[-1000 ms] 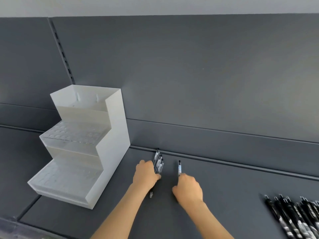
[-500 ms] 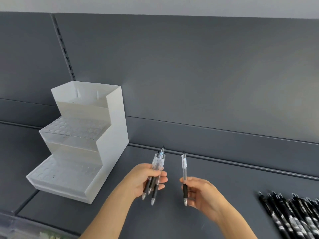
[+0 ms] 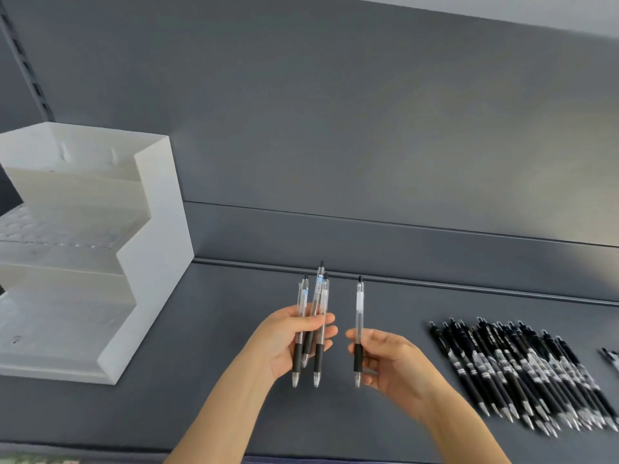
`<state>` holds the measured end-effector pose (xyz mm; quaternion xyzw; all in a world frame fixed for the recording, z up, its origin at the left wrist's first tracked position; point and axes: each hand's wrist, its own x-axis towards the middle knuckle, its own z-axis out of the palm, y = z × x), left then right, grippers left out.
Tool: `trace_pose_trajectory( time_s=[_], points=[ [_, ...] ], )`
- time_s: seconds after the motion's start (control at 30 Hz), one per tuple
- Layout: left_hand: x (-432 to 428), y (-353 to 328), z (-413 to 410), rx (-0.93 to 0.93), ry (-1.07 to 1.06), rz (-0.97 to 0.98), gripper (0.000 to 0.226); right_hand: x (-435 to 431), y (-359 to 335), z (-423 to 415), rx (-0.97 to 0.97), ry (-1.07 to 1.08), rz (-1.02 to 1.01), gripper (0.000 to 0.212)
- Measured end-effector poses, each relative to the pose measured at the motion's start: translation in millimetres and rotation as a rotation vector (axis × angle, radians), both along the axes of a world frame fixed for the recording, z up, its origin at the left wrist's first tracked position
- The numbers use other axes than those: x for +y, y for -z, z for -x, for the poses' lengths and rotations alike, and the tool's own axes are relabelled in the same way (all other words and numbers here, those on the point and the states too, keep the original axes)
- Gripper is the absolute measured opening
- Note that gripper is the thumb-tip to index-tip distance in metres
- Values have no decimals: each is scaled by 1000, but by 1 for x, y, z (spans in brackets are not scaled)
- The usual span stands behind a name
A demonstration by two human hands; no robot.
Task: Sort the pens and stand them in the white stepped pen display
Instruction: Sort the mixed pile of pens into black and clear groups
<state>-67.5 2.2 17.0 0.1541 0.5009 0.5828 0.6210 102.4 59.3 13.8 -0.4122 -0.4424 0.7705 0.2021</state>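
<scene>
**Stock in hand: clear-barrel pens gathered, display not yet loaded**

- Shelf deck (image 3: 201,413): dark grey, the surface under everything; your hands hover above its front half
- White stepped pen display (image 3: 157,262): stands at your far left on the deck, well apart from both hands. Its perforated tiers show no pens; the fine holes are too blurred to count
- Row of black pens (image 3: 516,370): laid side by side on the deck at your right, tips toward you, touching one another. Untouched, a separate kind from those you hold
- Left hand (image 3: 284,343): closed around a bundle of clear pens (image 3: 313,329), about three or four, buttons up, black grips and tips hanging below your palm. They sit uneven, one standing higher than the rest
- Right hand (image 3: 392,360): thumb and fingers pinched on a single clear pen (image 3: 359,326) at its black grip, held upright just beside the bundle, not touching it

Step, as judged: sorting, collecting the clear kind into one hand before loading

Next move, as judged: pass the single pen across into the bundle, or carry it left to a tier. Either way you need tips down and one pen per hole, so expect to feed them singly from the bundle, keeping the loose ones from slipping
</scene>
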Motion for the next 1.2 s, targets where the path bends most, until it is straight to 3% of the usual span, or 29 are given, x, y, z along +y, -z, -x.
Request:
trace_pose_trajectory(
  time_s=[0.47, 0.77, 0.93, 1.2],
  points=[
    [45, -25, -109, 120, 192, -83, 17, 15, -18, -116, 94, 156, -38, 24],
    [89, -32, -257, 150, 225, -74, 14, 46, -15, -266, 131, 250, -49, 26],
    [119, -28, -367, 132, 232, -45, 15, 75, -15, -380, 40, 289, -92, 24],
    [160, -18, -477, 116, 191, 21, 19, 123, -1, -511, -315, 396, -252, 13]
  ],
)
